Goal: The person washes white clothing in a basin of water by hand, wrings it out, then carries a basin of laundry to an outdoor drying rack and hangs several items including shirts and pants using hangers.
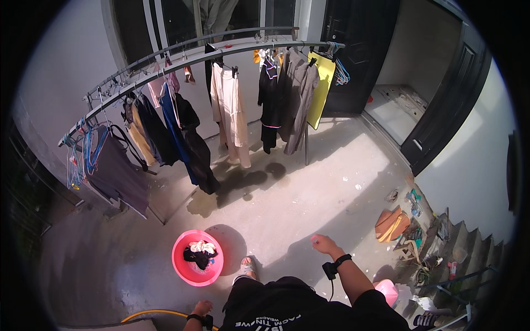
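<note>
My right hand (325, 244) is held out over the concrete floor, its fingers curled, with nothing plainly in it. Low in the view my left hand (203, 308) hangs near a yellow hose; its fingers are bent and I see nothing held. A pink plastic basin (179, 265) stands on the floor in front of my left side, with black cloth (198, 257) and pale cloth (203, 247) inside. Beyond it, a long metal drying rack (182, 64) bears clothes on hangers, among them pale pink trousers (232, 111), a grey garment (300, 107) and a yellow cloth (322, 89).
A yellow hose (157, 311) curves along the floor at lower left. Concrete steps (468, 240) with a metal rail rise at right, beside a brown bag (391, 225), scattered litter and a pink container (387, 291). A dark door (358, 53) stands ajar behind the rack.
</note>
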The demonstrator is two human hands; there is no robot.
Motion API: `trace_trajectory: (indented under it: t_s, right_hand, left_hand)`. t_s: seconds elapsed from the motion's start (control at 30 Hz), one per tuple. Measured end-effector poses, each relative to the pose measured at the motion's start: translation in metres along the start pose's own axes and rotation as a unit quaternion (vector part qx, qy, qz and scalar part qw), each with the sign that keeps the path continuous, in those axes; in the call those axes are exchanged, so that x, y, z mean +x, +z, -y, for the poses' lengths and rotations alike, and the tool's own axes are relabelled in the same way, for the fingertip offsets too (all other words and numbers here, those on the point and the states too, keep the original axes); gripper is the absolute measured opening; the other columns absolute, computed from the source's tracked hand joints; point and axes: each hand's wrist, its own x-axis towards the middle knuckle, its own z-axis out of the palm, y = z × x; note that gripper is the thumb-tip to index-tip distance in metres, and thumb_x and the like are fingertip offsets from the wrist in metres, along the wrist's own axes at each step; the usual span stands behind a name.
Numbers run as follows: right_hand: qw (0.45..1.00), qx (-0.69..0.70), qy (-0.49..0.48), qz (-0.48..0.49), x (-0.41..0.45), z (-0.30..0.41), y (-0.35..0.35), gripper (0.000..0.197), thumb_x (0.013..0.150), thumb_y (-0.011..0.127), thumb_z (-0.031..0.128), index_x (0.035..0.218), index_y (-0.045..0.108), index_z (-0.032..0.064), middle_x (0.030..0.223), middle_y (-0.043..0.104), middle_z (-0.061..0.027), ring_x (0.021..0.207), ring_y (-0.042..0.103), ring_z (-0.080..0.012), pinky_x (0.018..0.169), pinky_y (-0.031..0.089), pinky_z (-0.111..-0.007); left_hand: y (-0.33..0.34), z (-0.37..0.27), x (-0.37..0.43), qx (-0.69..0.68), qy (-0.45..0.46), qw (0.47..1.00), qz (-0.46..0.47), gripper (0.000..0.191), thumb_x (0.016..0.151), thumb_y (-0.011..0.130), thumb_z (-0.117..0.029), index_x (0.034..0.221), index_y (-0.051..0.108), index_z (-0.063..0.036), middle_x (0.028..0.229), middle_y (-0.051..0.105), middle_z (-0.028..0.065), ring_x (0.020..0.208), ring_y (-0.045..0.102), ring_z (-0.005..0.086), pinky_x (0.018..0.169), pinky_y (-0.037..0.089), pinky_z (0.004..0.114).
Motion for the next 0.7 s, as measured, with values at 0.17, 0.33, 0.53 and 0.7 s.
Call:
trace_trajectory:
  t_s: [0.17, 0.33, 0.53, 0.7]
  right_hand:
    - [0.996, 0.010, 0.013, -0.084, 0.109, 0.052, -0.096, 0.027, 0.093, 0.065, 0.021, 0.118, 0.066, 0.0103, 0.082, 0.072, -0.0137, 0.076, 0.070, -0.0257, 0.072, 0.055, -0.040]
    - [0.976, 0.139, 0.065, -0.156, 0.238, 0.039, -0.208, 0.032, 0.094, 0.066, 0.023, 0.124, 0.064, 0.0115, 0.092, 0.073, -0.0130, 0.087, 0.071, -0.0272, 0.078, 0.056, -0.039]
    - [0.911, 0.314, -0.027, -0.266, 0.457, 0.106, -0.359, 0.068, 0.091, 0.075, 0.033, 0.142, 0.045, 0.0001, 0.113, 0.068, -0.0135, 0.084, 0.068, -0.0164, 0.072, 0.056, -0.031]
    - [0.918, 0.216, -0.012, -0.333, 0.625, 0.130, -0.427, 0.095, 0.088, 0.074, 0.050, 0.156, 0.028, 0.0019, 0.152, 0.043, -0.0240, 0.141, 0.044, -0.0358, 0.113, 0.039, -0.042]
  left_hand:
    - [-0.086, -0.206, 0.075, 0.272, 0.183, 0.932, -0.151, 0.024, 0.091, 0.056, -0.028, 0.099, 0.072, -0.0117, 0.103, 0.071, 0.0249, 0.099, 0.067, 0.0451, 0.086, 0.055, 0.054]
    - [-0.097, -0.470, 0.074, 0.260, 0.362, 0.886, -0.126, 0.037, 0.094, 0.058, -0.016, 0.129, 0.057, -0.0062, 0.092, 0.072, 0.0184, 0.087, 0.071, 0.0371, 0.080, 0.056, 0.046]
    - [-0.081, -0.690, 0.060, 0.340, 0.405, 0.847, -0.056, 0.039, 0.094, 0.057, -0.016, 0.133, 0.054, -0.0129, 0.087, 0.071, 0.0171, 0.084, 0.069, 0.0375, 0.078, 0.054, 0.047]
    - [-0.037, -0.833, 0.095, 0.413, 0.389, 0.822, -0.057, 0.037, 0.094, 0.059, -0.019, 0.131, 0.057, -0.0121, 0.087, 0.072, 0.0177, 0.086, 0.069, 0.0371, 0.079, 0.054, 0.048]
